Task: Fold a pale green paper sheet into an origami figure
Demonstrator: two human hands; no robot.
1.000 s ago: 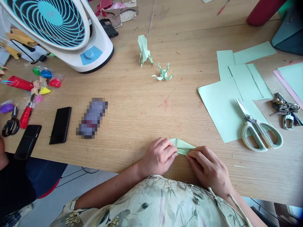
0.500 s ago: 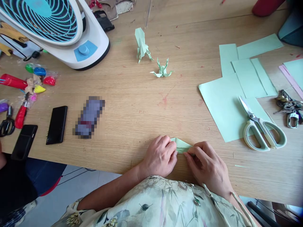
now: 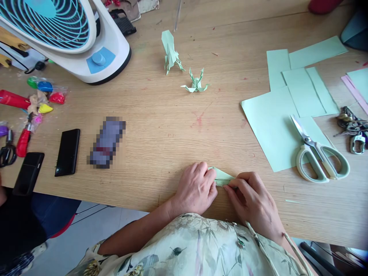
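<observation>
A small piece of folded green paper (image 3: pixel 223 175) lies at the table's near edge, creased into a low triangular shape. My left hand (image 3: pixel 196 188) is closed over its left end, hiding that part. At the right corner, the thumb and fingertips of my right hand (image 3: pixel 253 201) pinch the paper. Farther back stand two folded figures of the same green: a taller origami figure (image 3: pixel 170 53) and a smaller one with upturned points (image 3: pixel 196 81).
Green paper sheets (image 3: pixel 267 126) lie on the right with scissors (image 3: pixel 319 153) on top and keys (image 3: pixel 355 128) beyond. Two black phones (image 3: pixel 68 152) (image 3: pixel 28 173), a blurred-out object (image 3: pixel 107 142), clay pieces (image 3: pixel 44 86) and a fan (image 3: pixel 109 50) occupy the left. A seated person's leg (image 3: pixel 53 212) shows lower left.
My left hand has shifted very slightly right along the folded paper. Both hands keep their hold, and the view has moved a little.
</observation>
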